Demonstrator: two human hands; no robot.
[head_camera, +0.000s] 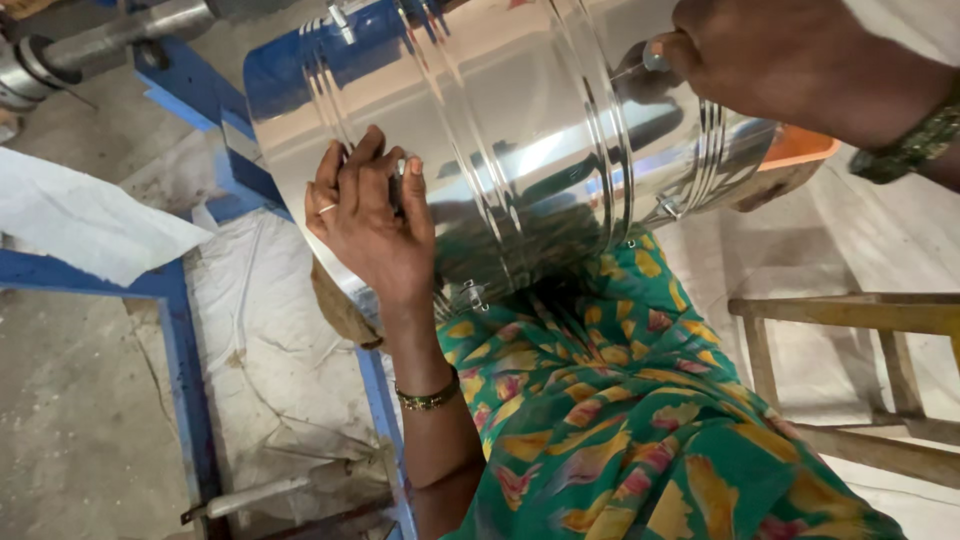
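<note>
Seen from the head camera, a person seated in a green floral garment (620, 400) steadies a large polished steel drum (500, 130) that lies on its side across the lap, its ribbed, mirror-bright wall filling the upper middle of the view. The left hand (368, 215), with a ring on one finger and a green bangle (428, 398) at the wrist, presses flat against the near end of the drum, fingers spread and slightly curled on the metal rather than closed around anything. The right hand (790, 60) reaches in from the upper right and pinches a small metal fitting (655, 55) against the drum's far side; it appears closed on that piece, though the fingertips are partly hidden. A small clasp (472, 293) shows on the drum's lower edge near the lap and another bracket (668, 208) toward the right. Judging by the clean shine of the surface, the body looks largely finished, and the work in hand seems to be handling or checking the small hardware; how much of that remains cannot be told. Around the person are a blue steel frame (180, 330), a white sheet (80, 220), an orange tub (800, 148) behind the drum and a wooden stool (860, 320) at right.
</note>
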